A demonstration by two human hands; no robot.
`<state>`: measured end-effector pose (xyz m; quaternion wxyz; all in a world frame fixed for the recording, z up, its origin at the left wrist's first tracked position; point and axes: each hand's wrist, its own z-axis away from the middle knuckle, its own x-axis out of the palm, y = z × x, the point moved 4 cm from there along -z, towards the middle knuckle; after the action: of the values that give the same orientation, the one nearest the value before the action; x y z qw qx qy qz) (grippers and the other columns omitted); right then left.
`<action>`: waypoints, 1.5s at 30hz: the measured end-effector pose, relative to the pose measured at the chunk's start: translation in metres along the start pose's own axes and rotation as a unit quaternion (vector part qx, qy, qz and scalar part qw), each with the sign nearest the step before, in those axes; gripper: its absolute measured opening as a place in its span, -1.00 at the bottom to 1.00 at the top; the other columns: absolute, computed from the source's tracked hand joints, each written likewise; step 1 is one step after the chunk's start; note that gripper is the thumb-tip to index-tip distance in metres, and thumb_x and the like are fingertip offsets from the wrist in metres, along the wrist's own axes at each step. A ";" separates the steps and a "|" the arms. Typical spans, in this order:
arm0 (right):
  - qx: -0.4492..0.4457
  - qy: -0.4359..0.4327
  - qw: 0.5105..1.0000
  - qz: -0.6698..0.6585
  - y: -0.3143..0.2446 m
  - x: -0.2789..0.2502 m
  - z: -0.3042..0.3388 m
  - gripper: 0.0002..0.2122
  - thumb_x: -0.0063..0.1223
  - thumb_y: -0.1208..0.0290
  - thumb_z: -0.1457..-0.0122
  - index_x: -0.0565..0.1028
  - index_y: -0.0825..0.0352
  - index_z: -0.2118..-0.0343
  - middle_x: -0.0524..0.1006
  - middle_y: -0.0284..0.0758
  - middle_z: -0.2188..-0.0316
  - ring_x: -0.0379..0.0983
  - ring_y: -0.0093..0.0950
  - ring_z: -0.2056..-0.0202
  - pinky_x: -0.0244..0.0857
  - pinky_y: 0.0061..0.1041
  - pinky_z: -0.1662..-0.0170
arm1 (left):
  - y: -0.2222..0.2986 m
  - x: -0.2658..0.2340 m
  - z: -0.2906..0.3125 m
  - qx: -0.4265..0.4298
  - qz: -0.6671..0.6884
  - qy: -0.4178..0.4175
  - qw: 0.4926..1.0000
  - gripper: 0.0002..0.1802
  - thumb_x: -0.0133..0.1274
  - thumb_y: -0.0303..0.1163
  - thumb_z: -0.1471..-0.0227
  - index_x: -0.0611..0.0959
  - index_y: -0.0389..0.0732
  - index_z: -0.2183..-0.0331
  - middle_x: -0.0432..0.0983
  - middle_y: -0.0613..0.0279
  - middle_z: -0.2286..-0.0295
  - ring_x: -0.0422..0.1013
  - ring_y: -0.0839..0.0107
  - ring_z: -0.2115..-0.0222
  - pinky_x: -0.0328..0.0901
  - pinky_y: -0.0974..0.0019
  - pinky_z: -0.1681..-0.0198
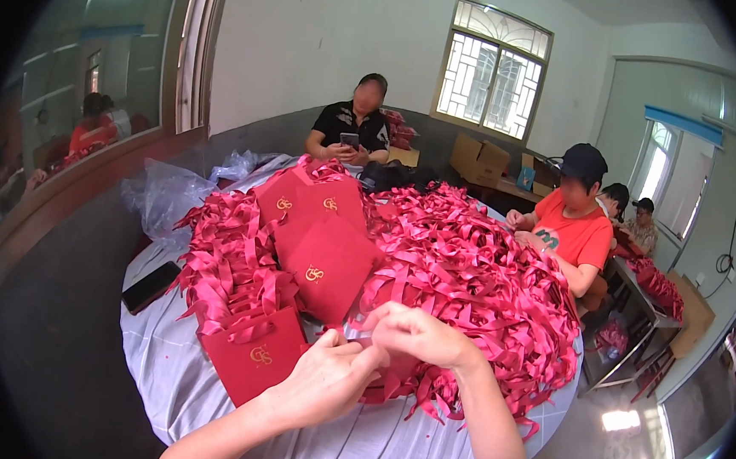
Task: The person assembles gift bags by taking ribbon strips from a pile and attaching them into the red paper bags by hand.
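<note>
My left hand and my right hand meet over the near edge of the pile, fingers pinched together. A bit of pink ribbon shows between them; its ends are hidden by my fingers. Just below and behind my hands lies a red bag, mostly covered. Left of my left hand, a red paper bag with a gold emblem lies at the front of a stack with pink ribbon handles. More red bags lie flat beyond my hands. To the right spreads a large heap of pink ribbon handles.
A pale cloth covers the round table. A black phone lies at its left edge, near clear plastic wrap. One person across holds a phone; another in orange works at the right. Cardboard boxes stand behind.
</note>
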<state>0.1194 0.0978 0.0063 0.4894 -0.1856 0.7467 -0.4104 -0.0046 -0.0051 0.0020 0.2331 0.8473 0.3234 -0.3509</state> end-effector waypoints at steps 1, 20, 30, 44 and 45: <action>0.037 0.043 0.995 -0.083 0.001 0.000 -0.003 -0.86 0.01 0.42 -0.15 0.50 0.39 0.36 0.41 -0.33 0.22 0.37 -0.54 0.19 0.22 -0.56 0.07 | 0.004 0.000 0.000 0.013 -0.002 -0.018 1.000 -0.75 0.10 -0.54 0.11 0.46 -0.18 0.30 0.48 0.31 0.55 0.43 0.40 0.53 0.15 0.27 0.36; -0.018 0.373 0.835 -0.404 0.035 -0.040 0.003 -0.76 -0.15 0.32 -0.28 0.47 0.39 0.22 0.53 -0.31 0.31 0.47 -0.55 0.34 0.36 -0.55 0.21 | -0.013 -0.008 -0.010 -0.052 0.091 -0.055 0.993 -0.84 0.00 -0.63 0.06 0.51 -0.22 0.34 0.52 0.23 0.49 0.45 0.31 0.47 0.14 0.28 0.33; 0.023 -0.039 0.973 -0.228 0.017 -0.009 0.003 -0.73 0.13 0.47 -0.08 0.49 0.42 0.14 0.50 -0.31 0.16 0.37 -0.51 0.06 0.19 -0.48 -0.07 | -0.012 -0.010 -0.009 -0.048 0.054 -0.071 0.995 -0.70 0.17 -0.36 0.08 0.49 -0.20 0.27 0.54 0.23 0.39 0.46 0.31 0.39 0.18 0.23 0.21; 0.064 0.127 0.964 -0.225 0.014 -0.014 -0.002 -0.87 0.15 0.49 -0.09 0.57 0.45 0.35 0.57 -0.35 0.44 0.46 -0.64 0.38 0.34 -0.65 0.27 | -0.012 0.001 -0.006 -0.047 -0.016 -0.010 0.999 -0.82 0.17 -0.47 0.13 0.51 -0.16 0.40 0.49 0.28 0.61 0.43 0.37 0.58 0.12 0.29 0.40; 0.090 0.136 0.966 -0.201 0.017 -0.014 -0.002 -0.85 0.14 0.50 -0.09 0.56 0.46 0.32 0.58 -0.31 0.41 0.50 -0.58 0.34 0.38 -0.60 0.18 | -0.013 0.001 -0.005 -0.048 -0.016 -0.011 0.999 -0.82 0.17 -0.47 0.13 0.51 -0.16 0.40 0.49 0.28 0.61 0.43 0.37 0.58 0.12 0.29 0.40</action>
<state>0.1258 0.1182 0.0012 0.3056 -0.2297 0.7136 -0.5870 -0.0107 0.0074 0.0024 0.2712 0.8259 0.3512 -0.3477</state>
